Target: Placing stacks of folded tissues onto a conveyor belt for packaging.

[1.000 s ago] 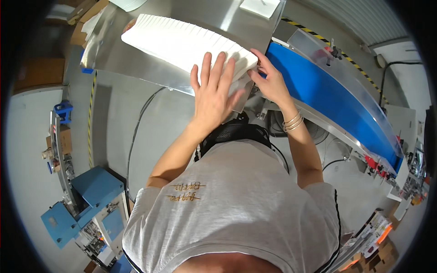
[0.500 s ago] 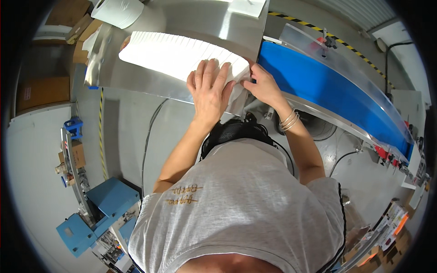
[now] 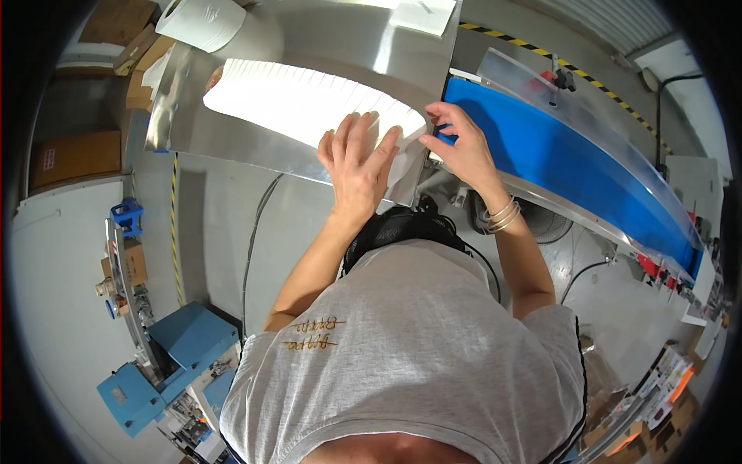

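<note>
A long, slightly curved row of thin white folded pieces (image 3: 278, 93), packed side by side, lies on the metal table; their exact kind is unclear. My left hand (image 3: 355, 166) rests on the near right part of this row, its fingers stretched out and apart. Just past the row's right end is my right hand (image 3: 466, 151), with rings of bracelet on its wrist. Its fingers are bent but apart, nothing visible between them, and the thumb is close to the last piece. A small reddish-brown thing (image 3: 214, 78) shows at the row's left end.
The steel table (image 3: 309, 39) carries a large white roll (image 3: 202, 23) at the far left and a white sheet (image 3: 423, 15) at the back. To the right runs a blue conveyor belt (image 3: 556, 155) with a clear guard (image 3: 610, 147). Cardboard boxes (image 3: 73, 161) stand at left.
My right hand has drawn back a little to the right from the row's end, and its fingers have parted. My left hand stays on the row, shifted slightly down in view.
</note>
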`<control>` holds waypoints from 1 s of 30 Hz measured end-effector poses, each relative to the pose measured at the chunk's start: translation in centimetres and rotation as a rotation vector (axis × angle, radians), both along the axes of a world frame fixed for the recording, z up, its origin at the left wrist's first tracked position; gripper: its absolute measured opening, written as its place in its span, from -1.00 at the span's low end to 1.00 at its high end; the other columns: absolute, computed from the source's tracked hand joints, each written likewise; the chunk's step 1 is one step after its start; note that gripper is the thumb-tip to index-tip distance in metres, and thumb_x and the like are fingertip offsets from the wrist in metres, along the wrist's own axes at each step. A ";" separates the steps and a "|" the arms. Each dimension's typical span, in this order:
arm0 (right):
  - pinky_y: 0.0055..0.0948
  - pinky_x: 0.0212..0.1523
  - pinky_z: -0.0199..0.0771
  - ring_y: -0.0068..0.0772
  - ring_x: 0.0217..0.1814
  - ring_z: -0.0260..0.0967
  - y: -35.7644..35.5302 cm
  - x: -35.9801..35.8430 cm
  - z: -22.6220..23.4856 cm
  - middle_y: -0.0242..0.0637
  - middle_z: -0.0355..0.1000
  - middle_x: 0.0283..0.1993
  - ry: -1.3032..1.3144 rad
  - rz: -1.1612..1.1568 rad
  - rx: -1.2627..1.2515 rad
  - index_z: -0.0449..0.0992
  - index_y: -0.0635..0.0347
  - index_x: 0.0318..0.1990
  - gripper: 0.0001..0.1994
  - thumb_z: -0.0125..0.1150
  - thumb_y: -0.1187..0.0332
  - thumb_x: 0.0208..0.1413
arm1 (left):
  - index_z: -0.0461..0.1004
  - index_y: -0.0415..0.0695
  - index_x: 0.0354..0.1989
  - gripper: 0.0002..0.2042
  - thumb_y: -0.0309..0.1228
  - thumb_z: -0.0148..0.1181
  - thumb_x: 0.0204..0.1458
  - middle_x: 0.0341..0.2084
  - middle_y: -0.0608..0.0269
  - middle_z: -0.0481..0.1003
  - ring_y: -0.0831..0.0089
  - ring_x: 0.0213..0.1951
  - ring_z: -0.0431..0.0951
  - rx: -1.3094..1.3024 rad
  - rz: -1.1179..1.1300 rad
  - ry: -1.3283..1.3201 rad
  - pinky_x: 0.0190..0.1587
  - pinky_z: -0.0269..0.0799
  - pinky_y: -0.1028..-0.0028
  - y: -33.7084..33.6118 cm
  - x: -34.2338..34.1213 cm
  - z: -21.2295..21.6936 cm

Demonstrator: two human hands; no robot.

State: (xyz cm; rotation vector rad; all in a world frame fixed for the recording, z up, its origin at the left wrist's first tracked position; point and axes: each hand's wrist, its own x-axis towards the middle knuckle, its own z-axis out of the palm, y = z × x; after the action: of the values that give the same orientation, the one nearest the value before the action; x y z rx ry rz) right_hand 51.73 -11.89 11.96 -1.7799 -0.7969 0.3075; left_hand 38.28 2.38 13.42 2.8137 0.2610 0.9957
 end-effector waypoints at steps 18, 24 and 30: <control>-0.60 -0.27 0.36 -0.64 -0.25 0.34 -2.6 5.5 -2.7 -0.29 0.45 -0.25 0.349 0.068 0.048 0.37 0.31 -0.06 -0.63 0.17 0.17 0.17 | 0.59 0.03 -0.17 -0.75 -0.30 0.26 -0.06 0.07 0.04 0.32 -0.03 0.18 0.17 -0.123 -0.158 0.050 0.20 0.00 0.07 3.2 -0.1 2.2; -0.48 -0.15 0.42 -0.47 -0.17 0.43 -5.4 6.8 -5.2 -0.11 0.48 -0.17 0.224 -0.473 -0.172 0.36 0.35 0.01 -0.56 0.11 0.11 0.20 | 0.49 -0.01 -0.03 -0.60 -0.54 0.24 -0.13 0.05 0.08 0.33 0.04 0.14 0.25 -0.136 -0.161 0.024 0.14 0.14 0.13 3.2 0.2 1.3; -0.33 -0.09 0.41 -0.10 -0.18 0.47 -9.0 5.9 -4.1 0.05 0.48 -0.17 -0.035 -0.643 -0.395 0.35 0.35 0.01 -0.46 0.08 -0.02 0.16 | 0.46 -0.07 0.01 -0.61 -0.52 0.22 -0.06 0.05 0.06 0.34 0.05 0.15 0.26 -0.107 -0.118 0.085 0.14 0.14 0.12 2.7 0.0 1.6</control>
State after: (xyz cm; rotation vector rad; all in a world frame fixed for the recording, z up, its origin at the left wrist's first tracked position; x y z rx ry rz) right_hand 57.61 -20.89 7.82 -2.3082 -0.1549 -0.0005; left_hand 38.32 5.10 15.01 2.7424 0.1507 0.8135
